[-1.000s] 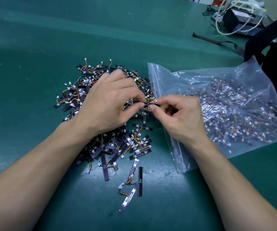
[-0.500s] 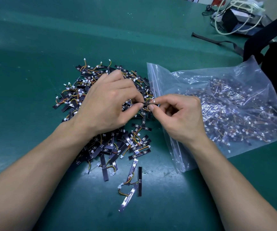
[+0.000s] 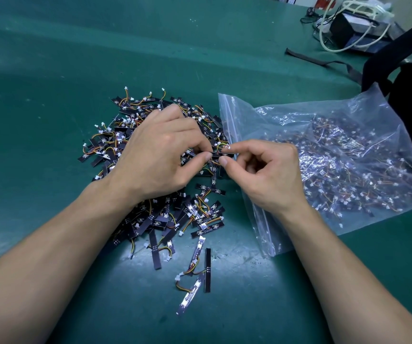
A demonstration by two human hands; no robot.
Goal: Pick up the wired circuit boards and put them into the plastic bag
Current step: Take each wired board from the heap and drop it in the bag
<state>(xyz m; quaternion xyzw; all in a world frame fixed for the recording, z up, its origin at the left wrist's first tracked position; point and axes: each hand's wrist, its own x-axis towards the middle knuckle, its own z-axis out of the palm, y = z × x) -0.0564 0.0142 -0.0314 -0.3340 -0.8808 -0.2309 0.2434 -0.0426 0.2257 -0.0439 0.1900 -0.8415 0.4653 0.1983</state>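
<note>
On the green table [image 3: 51,70], the left hand [image 3: 160,155] and right hand [image 3: 269,175] together pinched one wired circuit board [image 3: 221,154] between thumbs and forefingers, above the loose pile of boards [image 3: 200,219] and just beside the plastic bag [image 3: 249,115]. The bag lay flat, holding many boards. The left hand hid the pile's middle. A black backpack [image 3: 410,108] stood behind the bag; a strap [image 3: 324,62] and white cables [image 3: 329,38] lay beyond.
</note>
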